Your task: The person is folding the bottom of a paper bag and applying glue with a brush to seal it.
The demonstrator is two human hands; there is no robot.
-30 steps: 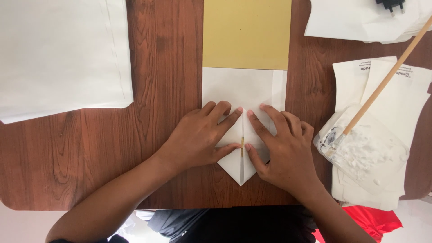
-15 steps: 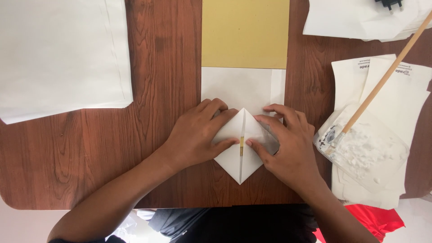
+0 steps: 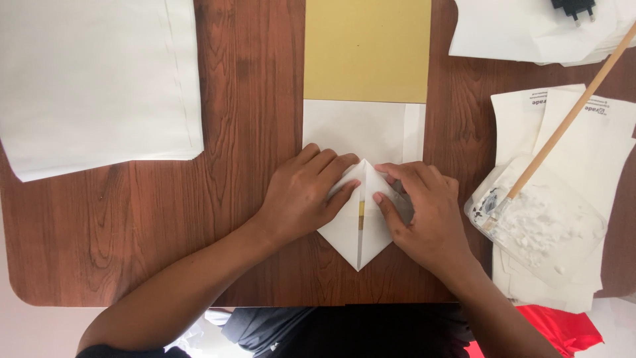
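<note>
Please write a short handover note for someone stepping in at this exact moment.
Left hand: flat on the left flap of the folded paper, holding it down.
Right hand: fingers pressing the right flap.
Paper: gold on one side, white on the other, lying on the wooden table; its near end points toward the person.
Done: both near corners folded in, meeting at the middle with a thin gold gap.
Left: the far gold part lies flat, unfolded.
Glue tray with stick at right.
</note>
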